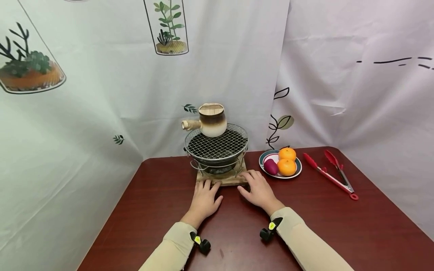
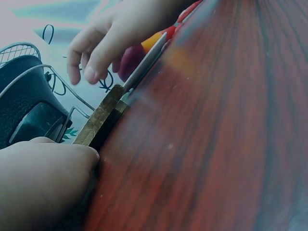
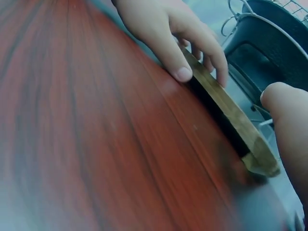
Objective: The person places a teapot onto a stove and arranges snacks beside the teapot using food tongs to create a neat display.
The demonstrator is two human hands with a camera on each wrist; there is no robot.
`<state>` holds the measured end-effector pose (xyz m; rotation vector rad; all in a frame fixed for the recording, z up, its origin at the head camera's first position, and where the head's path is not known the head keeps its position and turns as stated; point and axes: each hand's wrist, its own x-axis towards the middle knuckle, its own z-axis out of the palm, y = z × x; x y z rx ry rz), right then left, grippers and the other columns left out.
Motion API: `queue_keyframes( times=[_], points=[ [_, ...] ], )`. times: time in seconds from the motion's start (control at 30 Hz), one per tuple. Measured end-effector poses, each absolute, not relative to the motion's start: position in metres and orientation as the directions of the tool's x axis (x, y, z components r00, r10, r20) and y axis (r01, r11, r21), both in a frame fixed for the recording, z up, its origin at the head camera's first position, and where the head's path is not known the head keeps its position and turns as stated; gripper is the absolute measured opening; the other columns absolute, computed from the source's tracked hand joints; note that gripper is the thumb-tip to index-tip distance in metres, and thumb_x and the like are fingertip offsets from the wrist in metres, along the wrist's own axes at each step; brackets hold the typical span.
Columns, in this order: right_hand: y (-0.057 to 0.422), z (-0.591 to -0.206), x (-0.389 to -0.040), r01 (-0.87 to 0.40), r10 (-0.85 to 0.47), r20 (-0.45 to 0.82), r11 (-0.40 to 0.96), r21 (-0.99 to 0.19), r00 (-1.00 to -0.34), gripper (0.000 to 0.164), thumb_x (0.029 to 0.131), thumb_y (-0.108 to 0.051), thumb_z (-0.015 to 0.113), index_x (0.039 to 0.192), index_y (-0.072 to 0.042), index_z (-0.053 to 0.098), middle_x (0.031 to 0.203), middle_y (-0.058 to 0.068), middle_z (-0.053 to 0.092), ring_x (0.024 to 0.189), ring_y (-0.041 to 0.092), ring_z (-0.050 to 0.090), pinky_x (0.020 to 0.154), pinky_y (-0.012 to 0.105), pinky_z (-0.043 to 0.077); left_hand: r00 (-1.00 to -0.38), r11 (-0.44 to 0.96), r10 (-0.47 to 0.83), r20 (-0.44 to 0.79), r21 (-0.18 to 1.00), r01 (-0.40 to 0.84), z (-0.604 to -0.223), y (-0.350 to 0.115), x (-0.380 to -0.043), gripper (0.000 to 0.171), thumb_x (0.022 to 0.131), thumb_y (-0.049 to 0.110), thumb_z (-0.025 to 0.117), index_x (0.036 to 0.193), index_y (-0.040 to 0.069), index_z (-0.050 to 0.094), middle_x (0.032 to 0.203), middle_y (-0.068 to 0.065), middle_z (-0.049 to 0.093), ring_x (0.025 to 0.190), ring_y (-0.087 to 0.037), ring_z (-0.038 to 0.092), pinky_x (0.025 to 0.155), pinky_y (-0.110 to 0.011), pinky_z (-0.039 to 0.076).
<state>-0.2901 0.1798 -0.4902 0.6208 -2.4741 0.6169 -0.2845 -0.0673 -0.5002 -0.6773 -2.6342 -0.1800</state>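
Note:
A round black grill stove (image 1: 217, 150) with a wire mesh top stands on a wooden board (image 1: 226, 180). On its mesh sits a small clay pot (image 1: 214, 126) with a wooden lid and a side handle pointing left. My left hand (image 1: 205, 199) rests its extended fingers on the board's front left edge, thumb apart; the right wrist view shows those fingers (image 3: 211, 45) over the board. My right hand (image 1: 258, 189) is at the board's front right corner, fingers loosely spread. In the left wrist view this hand (image 2: 113, 41) appears just above the board; contact there is unclear.
Right of the stove, a plate (image 1: 298, 171) holds two oranges (image 1: 286, 166) and a purple, egg-shaped item (image 1: 271, 166). Farther right lie red-tipped tongs (image 1: 330, 178), spread apart. The dark red table (image 1: 237, 241) backs onto a printed white curtain (image 1: 237, 56).

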Motion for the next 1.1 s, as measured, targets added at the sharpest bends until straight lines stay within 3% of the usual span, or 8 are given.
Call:
queue_keyframes(
  times=[0.6,1.1],
  points=[
    [0.263,-0.482,-0.27,-0.553,-0.325,0.64,0.811,-0.19,-0.696,0.043,0.084,-0.029,0.078,0.122,-0.013,0.066,0.114,0.007,0.062,0.106,0.028,0.058,0.094,0.05,0.048,-0.818,0.881,0.425,0.387,0.03,0.472,-0.502,-0.067,-0.287,0.051,0.097,0.042,0.063,0.143,0.021,0.055,0.139,-0.016,0.048,0.133,-0.041,0.04,0.112,-0.061,0.029],
    [0.354,-0.484,-0.259,-0.368,-0.217,0.579,0.917,-0.156,-0.786,0.051,0.082,-0.028,0.08,0.124,-0.004,0.064,0.115,0.018,0.061,0.108,0.039,0.055,0.094,0.061,0.044,-0.804,0.88,0.429,0.412,0.011,0.475,-0.5,-0.066,-0.285,0.05,0.096,0.041,0.065,0.141,0.02,0.057,0.138,-0.018,0.049,0.131,-0.042,0.042,0.11,-0.062,0.032]
  ],
)
